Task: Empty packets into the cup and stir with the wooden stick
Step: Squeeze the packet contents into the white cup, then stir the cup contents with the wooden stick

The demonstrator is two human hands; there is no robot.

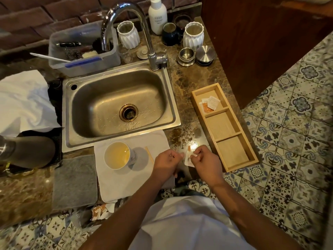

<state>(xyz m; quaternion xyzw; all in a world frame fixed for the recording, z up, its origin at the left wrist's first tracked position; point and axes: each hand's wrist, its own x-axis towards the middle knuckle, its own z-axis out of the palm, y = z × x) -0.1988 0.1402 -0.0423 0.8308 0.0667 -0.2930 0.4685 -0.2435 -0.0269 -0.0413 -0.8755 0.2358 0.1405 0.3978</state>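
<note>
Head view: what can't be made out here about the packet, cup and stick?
- Packet: mostly covered by both hands, left and right; torn or sealed, cannot tell.
- Wooden stick: near end hidden behind the left hand.
- Cup: what the pale liquid is, unclear.
- Packets in the wooden tray: print too small.

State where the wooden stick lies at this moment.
In the head view, the wooden stick lies on the white cloth in front of the sink, between the cup and the left hand.
</note>
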